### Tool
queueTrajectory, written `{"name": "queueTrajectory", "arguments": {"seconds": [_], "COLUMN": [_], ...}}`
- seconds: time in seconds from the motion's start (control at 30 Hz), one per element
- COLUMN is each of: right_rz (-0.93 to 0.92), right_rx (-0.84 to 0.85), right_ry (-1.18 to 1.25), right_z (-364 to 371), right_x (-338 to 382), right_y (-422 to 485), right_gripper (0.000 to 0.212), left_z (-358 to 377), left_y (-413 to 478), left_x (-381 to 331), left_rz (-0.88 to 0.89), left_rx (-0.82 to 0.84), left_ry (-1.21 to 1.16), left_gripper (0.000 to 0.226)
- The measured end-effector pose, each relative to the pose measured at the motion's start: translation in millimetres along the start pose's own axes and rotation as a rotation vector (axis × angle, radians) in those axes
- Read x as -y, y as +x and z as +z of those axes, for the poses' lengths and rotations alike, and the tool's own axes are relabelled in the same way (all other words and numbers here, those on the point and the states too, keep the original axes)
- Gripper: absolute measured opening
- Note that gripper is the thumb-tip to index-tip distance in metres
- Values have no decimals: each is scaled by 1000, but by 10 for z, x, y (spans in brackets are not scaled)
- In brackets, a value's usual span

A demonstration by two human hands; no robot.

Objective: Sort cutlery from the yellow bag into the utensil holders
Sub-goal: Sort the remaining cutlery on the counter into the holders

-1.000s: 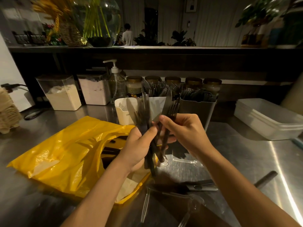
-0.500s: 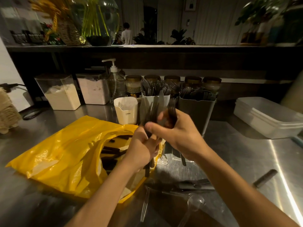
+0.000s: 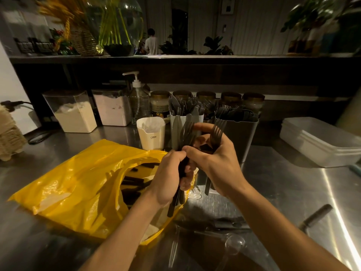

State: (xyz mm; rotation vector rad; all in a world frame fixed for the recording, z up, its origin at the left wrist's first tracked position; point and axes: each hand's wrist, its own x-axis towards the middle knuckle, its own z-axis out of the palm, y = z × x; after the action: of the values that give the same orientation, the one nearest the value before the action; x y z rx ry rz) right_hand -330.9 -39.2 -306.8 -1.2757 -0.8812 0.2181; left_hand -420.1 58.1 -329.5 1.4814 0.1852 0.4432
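My left hand (image 3: 168, 178) grips the mixed bundle (image 3: 186, 137); my right hand (image 3: 218, 165) holds forks (image 3: 217, 132). I should drop them tines-up into the dark holder (image 3: 246, 137), centre-right.

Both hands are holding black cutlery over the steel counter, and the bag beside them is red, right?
Not quite. The head view shows the bag is yellow, not red. The left hand and right hand do each hold black cutlery over the steel counter.
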Motion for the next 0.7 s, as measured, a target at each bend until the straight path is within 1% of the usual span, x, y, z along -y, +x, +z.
{"name": "queueTrajectory", "arguments": {"seconds": [0.07, 0.13, 0.27, 0.33, 0.4, 0.47, 0.5, 0.57, 0.63, 0.67, 0.7], "right_rz": [44, 94, 125, 136, 162, 190, 202, 227, 240, 250, 267], "right_rx": [0, 3, 69, 108, 108, 54, 5, -156, -298, -316, -292], "right_ry": [75, 147, 174, 168, 155, 154, 202, 366, 459, 486, 516], "right_z": [11, 2, -48, -70, -117, -209, -257, -329, -359, -346, -325], "right_x": [-5, 9, 38, 75, 127, 165, 178, 199, 226, 210, 200], "right_y": [-1, 3, 24, 32, 50, 93, 126, 198, 229, 228, 208], "right_gripper": [47, 43, 21, 12, 6, 7, 9, 10, 10, 9, 7], "left_z": [0, -19, -18, -21, -56, -89, -93, -71, -2, 25, 56], "left_y": [9, 5, 9, 32, 56, 71, 72, 64, 60, 53, 55], "left_x": [0, 6, 23, 40, 68, 103, 118, 139, 145, 141, 141], "left_rz": [-14, -29, -13, 26, 45, 39, 40, 50, 74, 94, 116], "left_rx": [7, 22, 36, -3, -43, -74, -86, -84, -94, -121, -147], "left_ry": [13, 25, 10, 13, 38, 112, 163, 235, 247, 255, 265], "left_gripper": [42, 43, 48, 45, 43, 46, 48, 51, 49, 46, 44]}}
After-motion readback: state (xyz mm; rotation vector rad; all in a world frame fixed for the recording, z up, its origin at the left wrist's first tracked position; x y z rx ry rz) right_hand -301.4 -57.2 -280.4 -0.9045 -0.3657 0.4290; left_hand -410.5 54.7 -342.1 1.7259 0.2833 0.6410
